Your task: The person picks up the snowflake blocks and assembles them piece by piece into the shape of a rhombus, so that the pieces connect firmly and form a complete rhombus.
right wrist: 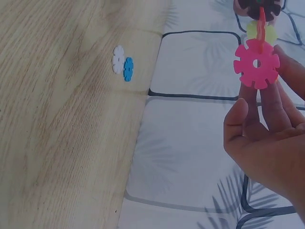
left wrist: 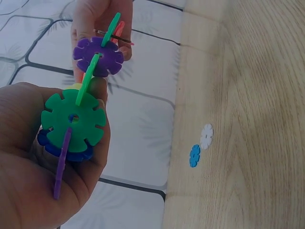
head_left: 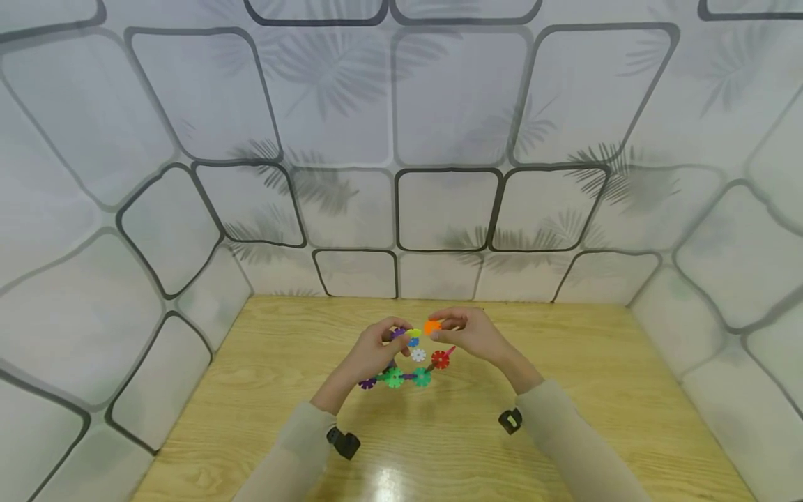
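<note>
Between my two raised hands hangs a chain of slotted snowflake discs, with purple, green, teal (head_left: pixel 422 377), brown and red (head_left: pixel 440 360) pieces. My left hand (head_left: pixel 374 352) grips one end of it near a yellow disc (head_left: pixel 413 333). In the left wrist view, a green disc (left wrist: pixel 81 121) with a navy one behind it sits in front of the palm, and a purple disc (left wrist: pixel 97 56) hangs farther off. An orange disc (head_left: pixel 432 326) is pinched by the fingertips of my right hand (head_left: pixel 472 335). A pink disc (right wrist: pixel 257 64) overlaps those fingers in the right wrist view.
A white disc (left wrist: pixel 207 136) and a blue disc (left wrist: pixel 195 156) lie side by side on the wooden table (head_left: pixel 439 446). Patterned white walls (head_left: pixel 448 209) enclose the table at the back and sides.
</note>
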Demonstrator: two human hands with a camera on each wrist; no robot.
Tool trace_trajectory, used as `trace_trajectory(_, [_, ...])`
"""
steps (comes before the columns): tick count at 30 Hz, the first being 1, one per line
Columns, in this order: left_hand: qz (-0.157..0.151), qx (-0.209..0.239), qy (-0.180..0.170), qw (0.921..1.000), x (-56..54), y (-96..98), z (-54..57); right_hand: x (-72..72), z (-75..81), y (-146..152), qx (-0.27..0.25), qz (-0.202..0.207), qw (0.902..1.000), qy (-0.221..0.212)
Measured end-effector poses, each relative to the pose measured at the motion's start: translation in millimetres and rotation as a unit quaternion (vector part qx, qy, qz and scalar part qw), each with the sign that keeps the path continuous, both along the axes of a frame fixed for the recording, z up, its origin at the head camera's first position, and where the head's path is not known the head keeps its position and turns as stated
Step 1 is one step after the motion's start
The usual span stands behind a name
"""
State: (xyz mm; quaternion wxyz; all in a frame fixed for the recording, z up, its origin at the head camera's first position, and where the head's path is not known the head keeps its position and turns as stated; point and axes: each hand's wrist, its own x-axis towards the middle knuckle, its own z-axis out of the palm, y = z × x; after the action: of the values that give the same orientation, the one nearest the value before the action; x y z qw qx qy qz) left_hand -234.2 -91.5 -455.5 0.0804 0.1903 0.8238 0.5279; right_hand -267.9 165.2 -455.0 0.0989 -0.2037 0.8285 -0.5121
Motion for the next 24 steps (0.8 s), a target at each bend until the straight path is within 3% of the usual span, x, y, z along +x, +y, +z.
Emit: trace_trajectory(24, [-0.011,0.007,0.016,0.9998,2.4,2.6,2.6,8.7,5.3,-9.8,-0.033,-0.012,0.9992,-0.019])
